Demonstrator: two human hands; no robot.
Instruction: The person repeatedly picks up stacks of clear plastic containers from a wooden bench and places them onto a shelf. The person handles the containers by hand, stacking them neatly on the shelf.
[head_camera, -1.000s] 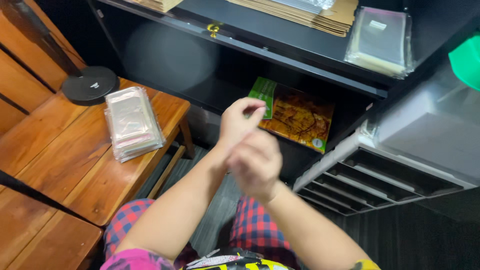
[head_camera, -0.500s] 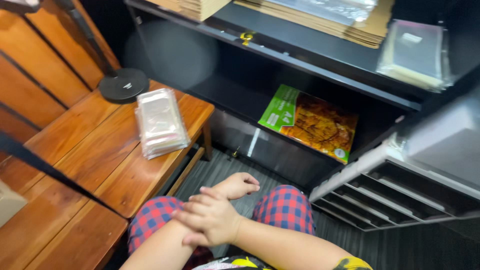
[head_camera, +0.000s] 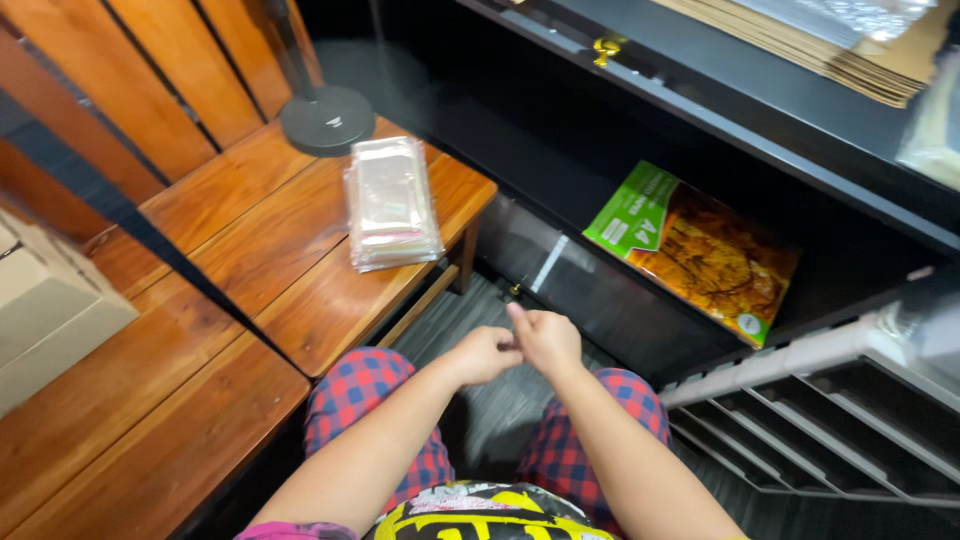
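My left hand and my right hand meet in front of me, above my knees in red and blue checked trousers. Both are curled into loose fists that touch at the fingertips. I can see nothing between the fingers. The nearest object is a stack of clear plastic bags, lying on the wooden bench up and to the left of my hands, well apart from them.
A black round stand base sits behind the bags. A green and orange paper pack leans on the low black shelf. Grey plastic drawers stand right, a cardboard box left, and cardboard sheets lie on the upper shelf.
My hands dropped from in front of the shelf to my lap, then lifted slightly forward and stayed together. The view tilted down and left, which brings the box into sight.
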